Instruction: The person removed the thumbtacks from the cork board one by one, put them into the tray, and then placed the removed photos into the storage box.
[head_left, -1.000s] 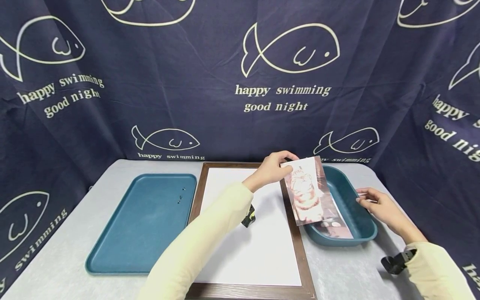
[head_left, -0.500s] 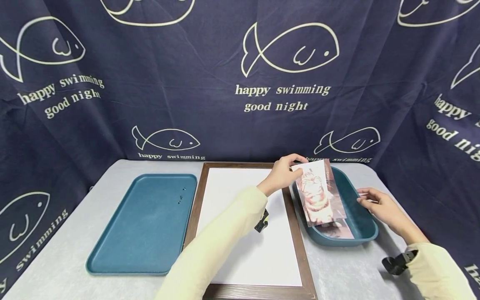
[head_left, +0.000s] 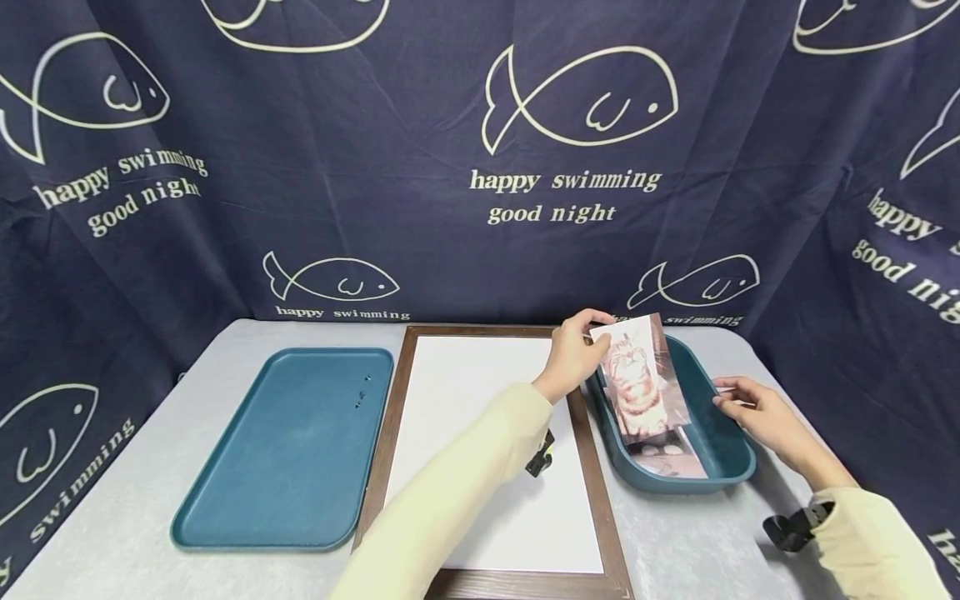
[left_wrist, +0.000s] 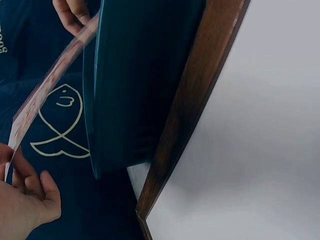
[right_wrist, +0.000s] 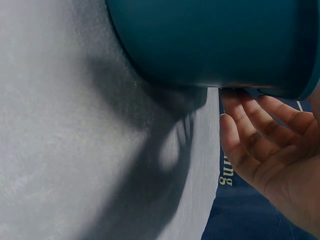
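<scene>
My left hand [head_left: 573,357] pinches a photo print [head_left: 636,387] of a cat by its upper left corner, between thumb and fingers. The print hangs tilted over the teal bin [head_left: 731,467], overlapping its left side. In the left wrist view the print [left_wrist: 47,87] appears nearly edge-on, bowed, reaching from my fingers toward the bin's rim. Another photo print [head_left: 671,462] lies inside the bin, partly hidden under the held one. My right hand [head_left: 768,421] rests its extended fingertips against the bin's right side; the right wrist view has these fingers [right_wrist: 267,122] right at the bin wall.
A brown wooden frame [head_left: 611,542] around a white board [head_left: 517,500] lies left of the bin, close to its wall. Farther left is a flat teal tray [head_left: 285,450] with small dark marks near its upper right corner. A navy fish-print curtain [head_left: 420,208] encloses the table.
My left hand has moved right, carrying the cat print from the frame's edge farther over the bin. More of the lower print now shows beneath it. The right hand stays in place.
</scene>
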